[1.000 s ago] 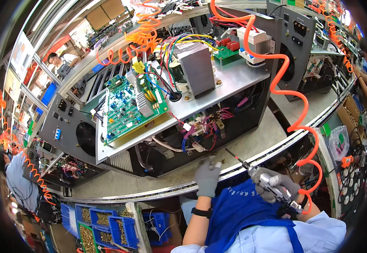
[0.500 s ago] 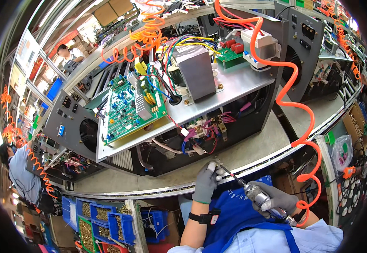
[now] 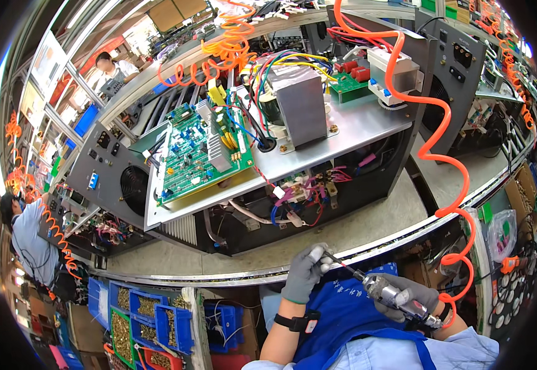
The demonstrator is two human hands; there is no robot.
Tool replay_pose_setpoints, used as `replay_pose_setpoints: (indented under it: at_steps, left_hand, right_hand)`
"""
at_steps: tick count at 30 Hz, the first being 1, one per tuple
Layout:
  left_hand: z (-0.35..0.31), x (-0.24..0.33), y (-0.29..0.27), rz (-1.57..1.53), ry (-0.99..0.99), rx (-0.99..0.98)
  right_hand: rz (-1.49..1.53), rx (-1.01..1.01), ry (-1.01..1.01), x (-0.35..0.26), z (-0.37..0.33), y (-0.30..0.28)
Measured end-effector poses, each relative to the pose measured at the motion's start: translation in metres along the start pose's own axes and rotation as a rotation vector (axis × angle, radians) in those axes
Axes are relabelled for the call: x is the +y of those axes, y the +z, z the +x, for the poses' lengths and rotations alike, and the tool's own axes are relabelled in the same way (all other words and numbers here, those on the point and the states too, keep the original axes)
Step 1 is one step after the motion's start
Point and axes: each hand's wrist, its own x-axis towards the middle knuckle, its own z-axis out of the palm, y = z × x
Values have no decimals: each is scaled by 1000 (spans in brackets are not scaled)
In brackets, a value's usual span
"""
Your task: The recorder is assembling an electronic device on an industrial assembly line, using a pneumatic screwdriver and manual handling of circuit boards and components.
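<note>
My right hand [image 3: 412,291], in a grey glove, is wrapped round a silver air screwdriver [image 3: 393,295] fed by a coiled orange hose [image 3: 444,154]. Its long thin bit points up and left to my left hand [image 3: 304,274]. The left hand, gloved too, has its fingers pinched together by the bit's tip; whatever small thing they hold is hidden. Both hands are in front of my blue apron [image 3: 339,305], just off the bench edge. Beyond them stands a dark machine chassis [image 3: 262,237] with a metal shelf bearing a green circuit board [image 3: 200,157] and a grey transformer [image 3: 299,108].
Blue bins [image 3: 174,327] of small brass-coloured fasteners sit at the lower left. A metal rail [image 3: 237,277] edges the bench. More grey chassis [image 3: 105,169] stand left and right. Two other people [image 3: 31,231] are at the left. A clear plastic bag [image 3: 502,234] lies at the right.
The view has shifted slightly, so the chassis sits a little further right and lower in it. Both hands keep their pose, the bit's tip staying at my left fingers.
</note>
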Motion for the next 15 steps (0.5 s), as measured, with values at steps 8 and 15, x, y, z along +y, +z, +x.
replay_pose_setpoints:
  at_steps: [8, 15]
  left_hand:
    - [17, -7, -16, -168, -87, -97]
    - [62, -13, -1, -646, 34, 237]
  right_hand:
    - [-133, 71, -78, -5, 0, 16]
    - [-198, 120, -154, -11, -8, 28]
